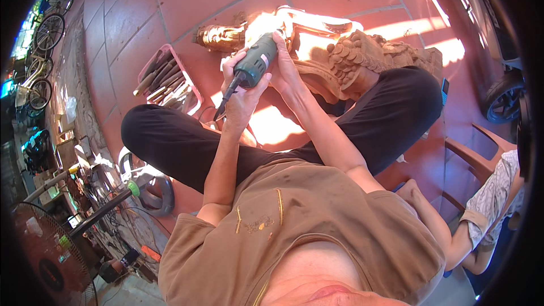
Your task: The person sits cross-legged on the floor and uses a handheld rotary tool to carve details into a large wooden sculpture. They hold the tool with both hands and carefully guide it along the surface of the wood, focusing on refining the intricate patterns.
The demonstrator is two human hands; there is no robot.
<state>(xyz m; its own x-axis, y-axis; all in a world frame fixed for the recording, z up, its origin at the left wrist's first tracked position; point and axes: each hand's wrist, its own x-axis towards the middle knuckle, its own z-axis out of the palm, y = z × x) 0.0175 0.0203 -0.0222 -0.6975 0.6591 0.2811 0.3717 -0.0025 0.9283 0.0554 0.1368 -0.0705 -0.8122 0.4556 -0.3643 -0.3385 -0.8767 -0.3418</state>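
Note:
A dark green corded rotary power tool is held over a carved wooden figure, which lies across the floor in front of my crossed legs. My left hand wraps round the tool's rear body, close to where the black cord leaves it. At the tool's front end my right hand is closed against its side, the thumb on the housing. Strong sunlight washes out the middle of the carving, and the tool's tip is hidden. The figure's head points left; its rough, scaly base lies to the right.
A pink tray of wooden-handled carving tools stands beyond my left knee. A fan and clutter line the left side. Bicycles stand farther off. At right are a brown chair, a wheel and another person's legs.

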